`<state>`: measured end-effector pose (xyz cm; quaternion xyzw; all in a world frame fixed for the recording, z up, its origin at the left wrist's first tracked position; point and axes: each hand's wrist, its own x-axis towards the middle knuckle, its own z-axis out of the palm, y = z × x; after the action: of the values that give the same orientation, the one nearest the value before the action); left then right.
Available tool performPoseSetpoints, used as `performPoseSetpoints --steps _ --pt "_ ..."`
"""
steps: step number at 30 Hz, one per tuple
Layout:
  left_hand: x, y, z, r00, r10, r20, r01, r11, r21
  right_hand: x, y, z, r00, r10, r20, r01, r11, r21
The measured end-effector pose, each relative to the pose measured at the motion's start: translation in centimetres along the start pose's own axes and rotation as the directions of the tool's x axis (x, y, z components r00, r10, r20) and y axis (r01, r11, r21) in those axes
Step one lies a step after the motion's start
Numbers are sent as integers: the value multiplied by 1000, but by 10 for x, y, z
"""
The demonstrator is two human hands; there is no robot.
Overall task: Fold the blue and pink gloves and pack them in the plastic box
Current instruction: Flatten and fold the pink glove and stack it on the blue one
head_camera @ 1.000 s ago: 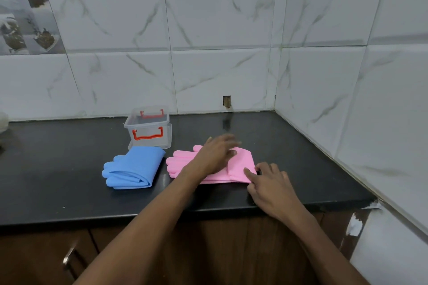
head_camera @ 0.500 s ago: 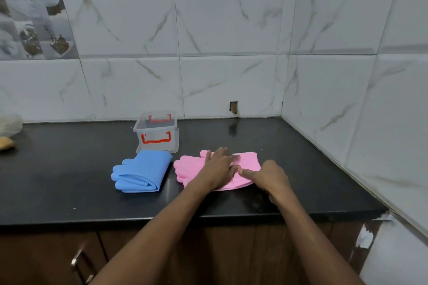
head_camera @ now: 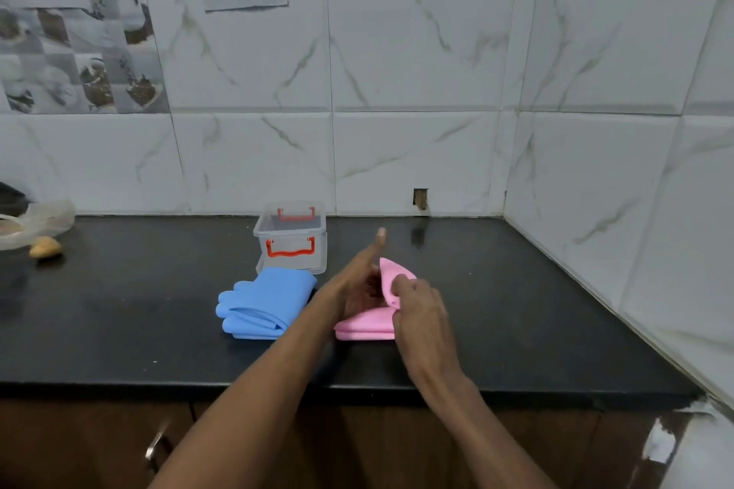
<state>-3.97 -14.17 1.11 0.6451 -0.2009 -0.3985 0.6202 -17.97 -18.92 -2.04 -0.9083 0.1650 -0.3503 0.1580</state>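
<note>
On the black tabletop (head_camera: 119,329), the right hand (head_camera: 421,314) is pinching a raised end of the pink gloves (head_camera: 365,326); the left hand (head_camera: 357,282) is pressing them, fingers straight. Folded blue gloves (head_camera: 266,298) are lying just left, the plastic box (head_camera: 292,238) sitting behind.

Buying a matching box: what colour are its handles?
Orange-red handles, clearest in head view.

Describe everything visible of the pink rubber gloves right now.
The pink rubber gloves are a soft, matte stacked pair lying on the black stone countertop, right of the folded blue rubber gloves. One end is lifted into an upright flap, mid-fold, pinched by the right hand; the left hand rests against the flap's inner side. Their finger ends are hidden.
</note>
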Motion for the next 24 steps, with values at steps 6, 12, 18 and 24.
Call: performPoseSetpoints --steps 6,12,18,24 --pt "3 -14 -3 978 -26 -208 -8 986 -165 -1 4 17 984 70 166 -40 984 -174" --pt "-3 -15 -19 978 -121 -171 54 934 -354 6 -8 28 945 -118 306 189 958 -215" --pt "-9 -12 -8 915 123 -383 -108 992 60 6 -5 31 937 -60 345 141 967 -215" --pt "-20 -1 -34 787 457 -414 134 529 838 9 -2 27 956 -6 295 37 994 -99"
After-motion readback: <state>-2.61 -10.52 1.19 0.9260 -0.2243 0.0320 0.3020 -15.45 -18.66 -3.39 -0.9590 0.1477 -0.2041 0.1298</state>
